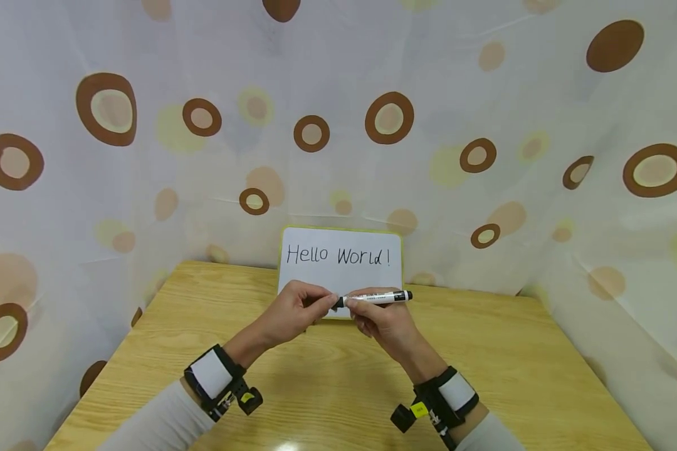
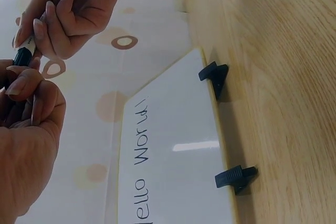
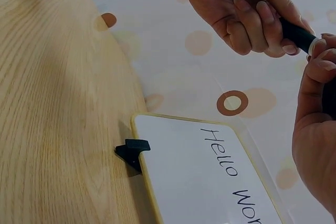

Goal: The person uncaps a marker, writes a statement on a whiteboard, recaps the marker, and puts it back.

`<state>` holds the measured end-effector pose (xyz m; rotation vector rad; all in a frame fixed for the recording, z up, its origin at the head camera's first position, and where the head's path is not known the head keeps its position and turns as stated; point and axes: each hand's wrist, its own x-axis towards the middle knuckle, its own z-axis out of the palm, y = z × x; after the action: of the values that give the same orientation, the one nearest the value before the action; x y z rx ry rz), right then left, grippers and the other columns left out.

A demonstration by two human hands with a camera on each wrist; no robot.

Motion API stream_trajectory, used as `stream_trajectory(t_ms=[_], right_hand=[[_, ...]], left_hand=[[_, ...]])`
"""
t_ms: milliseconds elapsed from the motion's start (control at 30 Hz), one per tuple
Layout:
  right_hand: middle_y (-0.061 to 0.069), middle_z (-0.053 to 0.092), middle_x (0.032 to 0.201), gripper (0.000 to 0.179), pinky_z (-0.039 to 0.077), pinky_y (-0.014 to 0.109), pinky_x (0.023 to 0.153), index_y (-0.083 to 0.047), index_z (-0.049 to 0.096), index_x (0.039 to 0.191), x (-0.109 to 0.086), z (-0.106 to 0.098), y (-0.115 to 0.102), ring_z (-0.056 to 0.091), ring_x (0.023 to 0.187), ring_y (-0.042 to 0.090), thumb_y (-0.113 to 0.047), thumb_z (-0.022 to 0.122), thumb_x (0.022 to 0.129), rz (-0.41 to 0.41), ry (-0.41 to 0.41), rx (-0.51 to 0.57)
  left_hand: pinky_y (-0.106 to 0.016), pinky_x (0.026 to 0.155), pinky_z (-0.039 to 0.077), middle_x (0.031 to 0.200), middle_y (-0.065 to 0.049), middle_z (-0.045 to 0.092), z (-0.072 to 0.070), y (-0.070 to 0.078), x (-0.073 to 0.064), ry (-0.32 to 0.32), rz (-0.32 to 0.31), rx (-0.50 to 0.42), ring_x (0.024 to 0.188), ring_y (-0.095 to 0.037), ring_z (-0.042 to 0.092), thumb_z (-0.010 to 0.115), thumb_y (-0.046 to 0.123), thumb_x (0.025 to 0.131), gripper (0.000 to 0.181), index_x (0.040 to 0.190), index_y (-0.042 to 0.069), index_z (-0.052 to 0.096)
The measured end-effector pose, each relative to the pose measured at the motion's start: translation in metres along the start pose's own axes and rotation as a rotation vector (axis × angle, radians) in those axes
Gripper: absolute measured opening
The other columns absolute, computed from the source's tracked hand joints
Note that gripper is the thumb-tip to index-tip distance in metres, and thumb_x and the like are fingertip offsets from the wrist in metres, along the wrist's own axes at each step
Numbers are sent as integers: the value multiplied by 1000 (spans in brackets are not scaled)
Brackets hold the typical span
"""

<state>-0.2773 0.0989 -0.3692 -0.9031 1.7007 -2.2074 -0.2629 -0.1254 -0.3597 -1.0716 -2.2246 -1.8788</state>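
Observation:
A white marker pen point(image 1: 379, 298) with black ends is held crosswise between both hands in the head view, in front of a small whiteboard point(image 1: 310, 275). My right hand point(image 1: 388, 322) grips its white barrel between thumb and fingers. With thumb and fingertips, my left hand point(image 1: 296, 310) pinches the black cap point(image 3: 298, 35) at the other end. Both hands are above the table, their fingertips close together at the cap. "Hello World!" stands in black handwriting on the board's upper part; the hands hide some of its lower part in the head view.
The yellow-edged board leans back on black feet point(image 2: 236, 178) along its lower edge. Under it is a light wooden table point(image 1: 338, 388). A pale curtain point(image 1: 338, 75) with brown rings hangs behind and at both sides. Each wrist wears a strapped camera.

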Motion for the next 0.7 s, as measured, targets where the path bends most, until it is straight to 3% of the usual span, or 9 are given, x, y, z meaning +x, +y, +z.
stream_trajectory(t_ms=[233,367,533,700], right_hand=[[-2,64,73,18,32,21,48,-7,76,92,-1,-2,2,47,56,7,-3,61,102,41,20,-1],[0,61,71,15,33,23,47,-6,75,92,-1,-6,-2,46,54,9,-7,64,102,39,21,-88],[8,59,69,18,42,29,44,2,73,101,-6,-13,-12,49,54,15,-15,68,101,23,15,-316],[7,63,67,21,46,29,44,-4,77,110,-26,-36,-10,51,51,14,-21,73,98,20,75,-599]], left_hand=[[-21,43,35,61,2,46,-1,-3,1,-12,-16,40,49,-8,40,56,12,107,25,94,3,76],[-22,46,35,63,0,49,-3,-4,5,-38,-28,52,50,-10,40,56,13,108,25,96,5,76],[-26,47,45,74,-8,63,-9,-5,5,-50,-49,122,55,-14,50,57,17,107,23,102,6,77],[-27,50,45,73,-3,64,-22,-21,-4,31,-72,312,55,-12,50,58,23,107,26,90,14,75]])
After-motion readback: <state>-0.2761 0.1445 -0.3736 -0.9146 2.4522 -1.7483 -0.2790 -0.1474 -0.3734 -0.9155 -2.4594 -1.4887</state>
